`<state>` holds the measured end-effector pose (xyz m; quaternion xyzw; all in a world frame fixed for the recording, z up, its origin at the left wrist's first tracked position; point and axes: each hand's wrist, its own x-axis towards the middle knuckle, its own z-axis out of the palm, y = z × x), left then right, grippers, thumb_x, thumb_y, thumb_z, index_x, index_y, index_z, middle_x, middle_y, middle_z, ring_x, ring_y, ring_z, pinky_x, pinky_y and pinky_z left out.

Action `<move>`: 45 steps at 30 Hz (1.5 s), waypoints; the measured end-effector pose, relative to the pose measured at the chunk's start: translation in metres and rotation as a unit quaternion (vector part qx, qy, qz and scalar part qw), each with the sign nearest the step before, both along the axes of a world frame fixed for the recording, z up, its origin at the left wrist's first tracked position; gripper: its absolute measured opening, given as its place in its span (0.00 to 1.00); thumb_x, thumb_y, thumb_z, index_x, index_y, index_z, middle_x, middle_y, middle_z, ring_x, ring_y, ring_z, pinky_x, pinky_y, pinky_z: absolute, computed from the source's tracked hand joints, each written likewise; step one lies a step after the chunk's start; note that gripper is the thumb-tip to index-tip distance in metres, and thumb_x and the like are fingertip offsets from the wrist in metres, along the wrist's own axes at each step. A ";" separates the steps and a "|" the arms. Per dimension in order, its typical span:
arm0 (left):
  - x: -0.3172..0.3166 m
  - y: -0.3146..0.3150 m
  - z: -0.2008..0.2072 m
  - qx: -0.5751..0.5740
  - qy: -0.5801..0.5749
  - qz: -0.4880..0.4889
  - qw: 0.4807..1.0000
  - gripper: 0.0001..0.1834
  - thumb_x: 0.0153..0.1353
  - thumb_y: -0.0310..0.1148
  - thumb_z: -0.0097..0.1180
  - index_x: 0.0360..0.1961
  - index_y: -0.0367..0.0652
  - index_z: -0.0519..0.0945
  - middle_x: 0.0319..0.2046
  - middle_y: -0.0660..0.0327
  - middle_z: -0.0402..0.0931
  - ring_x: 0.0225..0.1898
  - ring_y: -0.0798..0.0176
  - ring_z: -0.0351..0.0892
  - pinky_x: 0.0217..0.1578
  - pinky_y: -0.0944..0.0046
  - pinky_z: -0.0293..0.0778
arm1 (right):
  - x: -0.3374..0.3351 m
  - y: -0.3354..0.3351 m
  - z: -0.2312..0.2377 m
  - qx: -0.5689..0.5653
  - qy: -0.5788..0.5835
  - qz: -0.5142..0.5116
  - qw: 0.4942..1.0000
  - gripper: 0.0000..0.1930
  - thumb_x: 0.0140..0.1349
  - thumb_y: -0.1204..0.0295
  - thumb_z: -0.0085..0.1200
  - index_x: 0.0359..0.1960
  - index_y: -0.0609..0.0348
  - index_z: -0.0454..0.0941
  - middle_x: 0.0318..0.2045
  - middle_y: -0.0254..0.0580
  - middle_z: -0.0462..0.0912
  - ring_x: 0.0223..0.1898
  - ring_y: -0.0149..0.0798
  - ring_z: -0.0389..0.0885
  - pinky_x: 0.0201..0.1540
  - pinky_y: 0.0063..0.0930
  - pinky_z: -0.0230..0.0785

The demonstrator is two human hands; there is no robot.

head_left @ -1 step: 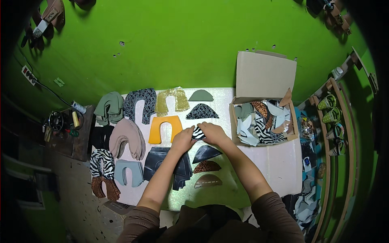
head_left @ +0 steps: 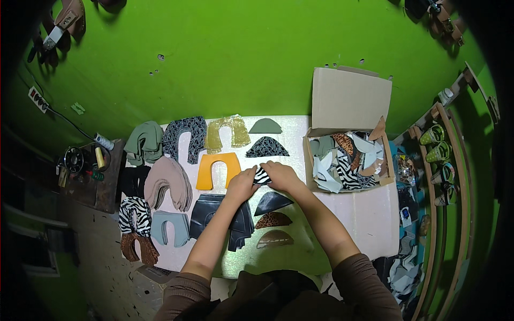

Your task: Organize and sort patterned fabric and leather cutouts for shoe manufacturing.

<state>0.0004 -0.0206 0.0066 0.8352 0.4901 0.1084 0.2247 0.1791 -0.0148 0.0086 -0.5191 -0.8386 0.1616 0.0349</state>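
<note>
A zebra-striped cut piece (head_left: 262, 176) lies at the middle of the table, gripped at its two ends. The fingers of my left hand (head_left: 242, 184) close on its left end, and my right hand (head_left: 284, 176) grips the right end. Half-moon pieces line up above and below it: a green one (head_left: 266, 126), a black patterned one (head_left: 267, 147), a black one (head_left: 273, 203), a leopard-print one (head_left: 273, 220) and a brown one (head_left: 275, 239). Left of my hands lies an orange U-shaped piece (head_left: 219, 162). My fingertips are partly hidden.
Stacks of U-shaped pieces cover the left of the table, among them a pink stack (head_left: 168, 182) and a black stack (head_left: 206, 211). An open cardboard box (head_left: 350, 101) full of scraps stands at right. Beyond it is a wooden rack (head_left: 436, 198) with green sandals (head_left: 438, 152).
</note>
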 end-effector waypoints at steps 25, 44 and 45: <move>-0.008 -0.052 -0.013 0.100 0.084 -0.024 0.991 0.47 0.47 0.46 0.60 0.65 0.37 0.53 0.67 0.52 0.49 0.68 0.55 0.48 0.65 0.52 0.46 | -0.004 -0.079 -0.029 0.145 0.030 -0.119 0.982 0.36 0.55 0.59 0.52 0.66 0.53 0.53 0.67 0.38 0.51 0.67 0.48 0.48 0.65 0.57 0.39; 0.100 -0.113 0.042 0.177 -0.099 0.013 0.979 0.23 0.53 0.31 0.53 0.51 0.34 0.70 0.55 0.48 0.67 0.56 0.47 0.66 0.56 0.54 0.62 | 0.064 -0.154 0.038 0.114 0.342 -0.113 0.926 0.21 0.56 0.78 0.46 0.54 0.62 0.68 0.53 0.53 0.68 0.54 0.52 0.69 0.55 0.36 0.63; 0.111 -0.113 0.047 0.167 -0.128 0.013 0.978 0.23 0.53 0.31 0.53 0.51 0.34 0.70 0.54 0.49 0.68 0.56 0.48 0.67 0.55 0.54 0.63 | 0.077 -0.154 0.046 0.128 0.340 -0.113 0.925 0.20 0.57 0.77 0.45 0.53 0.63 0.68 0.52 0.52 0.68 0.52 0.52 0.70 0.54 0.37 0.64</move>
